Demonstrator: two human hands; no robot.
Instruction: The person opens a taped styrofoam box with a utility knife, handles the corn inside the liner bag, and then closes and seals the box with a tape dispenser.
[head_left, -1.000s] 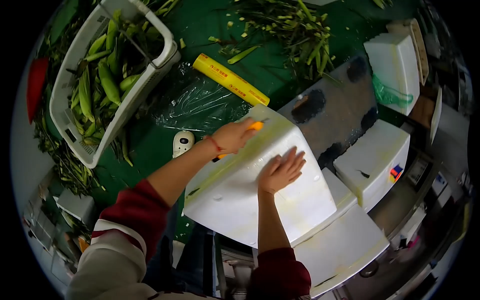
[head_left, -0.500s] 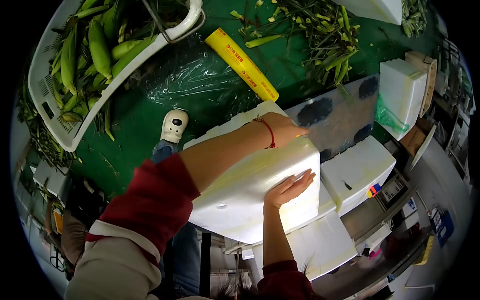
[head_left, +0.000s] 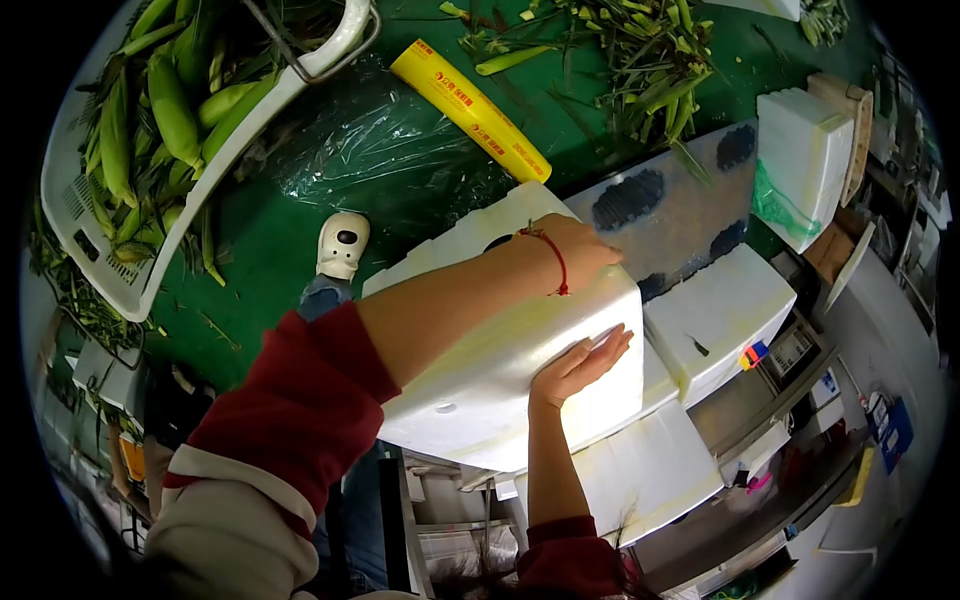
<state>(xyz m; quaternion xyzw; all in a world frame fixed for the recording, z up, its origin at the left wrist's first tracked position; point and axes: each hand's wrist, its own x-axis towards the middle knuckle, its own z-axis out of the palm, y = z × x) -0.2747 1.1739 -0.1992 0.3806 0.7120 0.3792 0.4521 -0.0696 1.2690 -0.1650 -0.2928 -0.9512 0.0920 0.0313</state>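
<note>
Reader: Where is the white foam box (head_left: 492, 405)?

Describer: Directly beneath both hands, its long edge slanting from lower left to upper right.

Reader: Which hand is nearer the upper-right end?

Describer: The left hand (head_left: 575, 250): forearm crossing over the box, fingers curled; what they pinch is hidden, so I cannot tell. The right hand (head_left: 583, 370) sits just below, fingers extended, along the bright side.

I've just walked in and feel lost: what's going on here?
A person is handling a large white foam box. The left grip is over its upper face, fingers mostly hidden; the open right grip rests against its lit side. Beyond lie a long yellow printed package and a white plastic basket holding green corn.
</note>
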